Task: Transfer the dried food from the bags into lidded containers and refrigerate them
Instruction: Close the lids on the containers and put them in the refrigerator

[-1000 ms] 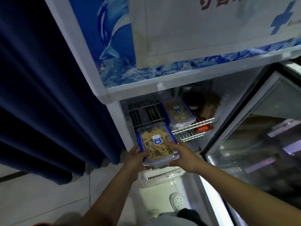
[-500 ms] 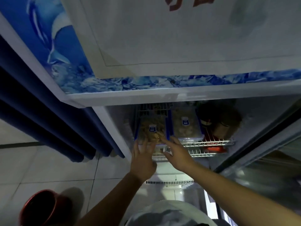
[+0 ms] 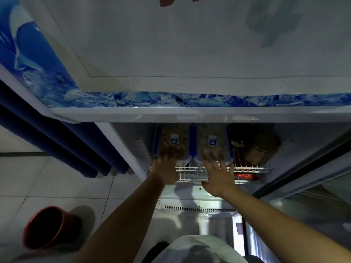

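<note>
Two clear lidded containers with blue clips lie side by side on the white wire shelf (image 3: 191,170) inside the open fridge. The left container (image 3: 173,141) and the right container (image 3: 211,142) both hold tan dried food. My left hand (image 3: 166,168) touches the front end of the left container with straight fingers. At the front end of the right container, my right hand (image 3: 218,174) is spread flat. Neither hand grips anything.
Dark jars (image 3: 254,143) stand at the shelf's right end, with a red item (image 3: 247,176) below. The fridge's glass door (image 3: 311,190) hangs open on the right. A dark blue curtain (image 3: 62,141) hangs at the left. A red bucket (image 3: 45,227) stands on the tiled floor.
I carried the left container up and slid it onto the wire shelf beside the other one. Both hands let go of it and now rest flat against the container fronts.
</note>
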`<state>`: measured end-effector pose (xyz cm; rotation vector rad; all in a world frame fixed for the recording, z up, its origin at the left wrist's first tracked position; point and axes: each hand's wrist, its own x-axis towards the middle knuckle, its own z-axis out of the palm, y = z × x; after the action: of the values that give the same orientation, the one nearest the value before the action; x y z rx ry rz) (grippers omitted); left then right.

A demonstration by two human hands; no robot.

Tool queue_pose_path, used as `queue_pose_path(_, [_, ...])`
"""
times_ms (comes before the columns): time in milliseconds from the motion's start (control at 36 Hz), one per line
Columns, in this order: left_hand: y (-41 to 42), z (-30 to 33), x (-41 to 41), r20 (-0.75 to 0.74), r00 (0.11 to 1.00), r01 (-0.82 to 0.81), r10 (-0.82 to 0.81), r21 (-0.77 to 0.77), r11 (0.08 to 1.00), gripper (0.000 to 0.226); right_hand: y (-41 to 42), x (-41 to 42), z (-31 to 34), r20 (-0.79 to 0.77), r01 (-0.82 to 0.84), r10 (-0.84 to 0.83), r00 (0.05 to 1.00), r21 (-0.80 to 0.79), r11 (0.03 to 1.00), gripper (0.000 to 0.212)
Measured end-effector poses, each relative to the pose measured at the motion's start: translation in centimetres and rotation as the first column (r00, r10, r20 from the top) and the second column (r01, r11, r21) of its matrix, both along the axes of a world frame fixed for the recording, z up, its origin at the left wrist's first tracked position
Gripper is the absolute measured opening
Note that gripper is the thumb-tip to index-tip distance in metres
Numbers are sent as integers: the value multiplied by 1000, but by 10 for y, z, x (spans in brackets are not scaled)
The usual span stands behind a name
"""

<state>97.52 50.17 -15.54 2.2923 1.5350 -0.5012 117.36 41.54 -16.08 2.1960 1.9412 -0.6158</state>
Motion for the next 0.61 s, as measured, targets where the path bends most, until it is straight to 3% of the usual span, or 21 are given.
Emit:
queue_pose_path(222, [-31,-20,-3,44,999,-33,29,73,997,99,-5,-1,-9,14,35,-35,999,21,999,92])
queue_pose_path(417, [-31,-11,-6,48,998,-38,37,1,999,98,-5,-2,-13,-21,52,-52,998,-8,999,93])
queue_pose_path(611, [-40,7,-3,97,995,-26,25,3,1000,96,-33,3,7,-182,161,-152,971,32,986,91])
